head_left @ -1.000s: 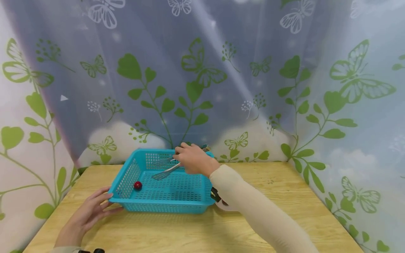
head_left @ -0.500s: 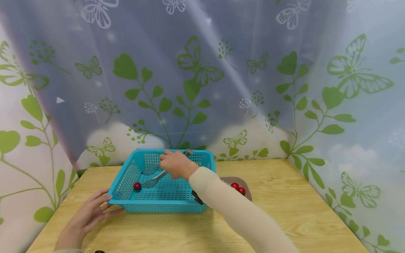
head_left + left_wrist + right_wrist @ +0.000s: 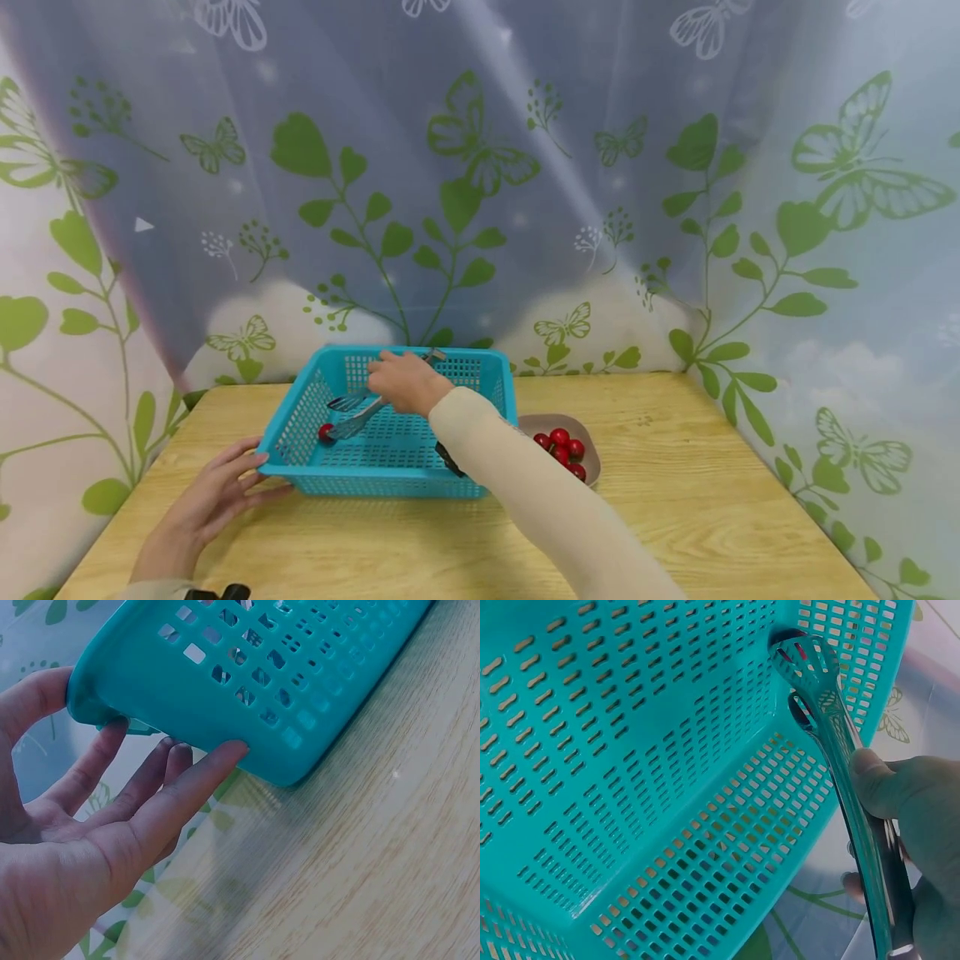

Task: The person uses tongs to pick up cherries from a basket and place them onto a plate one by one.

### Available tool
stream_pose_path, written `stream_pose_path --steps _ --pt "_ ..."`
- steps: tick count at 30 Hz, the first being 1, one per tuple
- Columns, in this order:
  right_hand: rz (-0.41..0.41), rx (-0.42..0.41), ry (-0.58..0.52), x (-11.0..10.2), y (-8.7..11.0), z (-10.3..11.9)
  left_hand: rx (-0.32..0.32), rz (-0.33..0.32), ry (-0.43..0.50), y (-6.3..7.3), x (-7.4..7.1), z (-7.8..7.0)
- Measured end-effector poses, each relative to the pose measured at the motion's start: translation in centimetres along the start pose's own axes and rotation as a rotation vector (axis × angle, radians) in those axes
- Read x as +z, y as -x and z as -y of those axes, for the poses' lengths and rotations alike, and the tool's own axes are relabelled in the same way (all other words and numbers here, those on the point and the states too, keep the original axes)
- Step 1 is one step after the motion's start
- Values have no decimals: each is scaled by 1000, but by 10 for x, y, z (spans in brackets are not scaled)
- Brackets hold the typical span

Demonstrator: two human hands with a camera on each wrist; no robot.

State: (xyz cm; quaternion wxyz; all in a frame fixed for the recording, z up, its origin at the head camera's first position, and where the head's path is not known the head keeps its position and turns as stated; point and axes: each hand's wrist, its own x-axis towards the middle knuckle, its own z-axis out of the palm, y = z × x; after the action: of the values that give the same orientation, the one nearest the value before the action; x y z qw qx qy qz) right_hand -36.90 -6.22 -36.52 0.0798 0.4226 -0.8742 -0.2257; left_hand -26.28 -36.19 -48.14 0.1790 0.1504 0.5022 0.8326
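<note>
A blue perforated plastic basket (image 3: 390, 472) stands on the table. My left hand (image 3: 213, 500) holds its near left corner, thumb against the wall and fingers around the rim, as the left wrist view shows on the basket wall (image 3: 225, 712). Over the basket, my right hand (image 3: 407, 383) grips metal tongs (image 3: 360, 423) with slotted heads, their arms apart. One red cherry (image 3: 325, 432) lies at the basket's left end. In the right wrist view, one slotted head of the tongs (image 3: 821, 682) partly covers the cherry; whether it touches cannot be told.
Right of the basket stands a pinkish-brown bowl (image 3: 592, 454) with several red cherries (image 3: 561, 455), partly hidden by my right sleeve (image 3: 525, 479). A patterned curtain (image 3: 480, 250) rises behind the wooden table (image 3: 675, 500).
My right hand has moved left with the tongs, bringing their heads to the cherry in the basket. The bowl of cherries has come out from behind my sleeve. The left hand keeps its place.
</note>
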Motion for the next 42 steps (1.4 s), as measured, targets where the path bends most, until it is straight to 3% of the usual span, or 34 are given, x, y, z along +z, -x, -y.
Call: stream_pose_path --steps 10,22,33,42 --pt "38 6 -5 -2 -11 6 7 -45 -30 -1 3 -1" --pt "34 -6 -2 -7 -16 11 10 -46 -36 0 8 -2" --pt "33 -6 6 -15 -2 -1 -4 -107 -68 2 7 0" --pt "-79 -30 -9 -24 25 -17 -9 -103 -42 1 7 -2"
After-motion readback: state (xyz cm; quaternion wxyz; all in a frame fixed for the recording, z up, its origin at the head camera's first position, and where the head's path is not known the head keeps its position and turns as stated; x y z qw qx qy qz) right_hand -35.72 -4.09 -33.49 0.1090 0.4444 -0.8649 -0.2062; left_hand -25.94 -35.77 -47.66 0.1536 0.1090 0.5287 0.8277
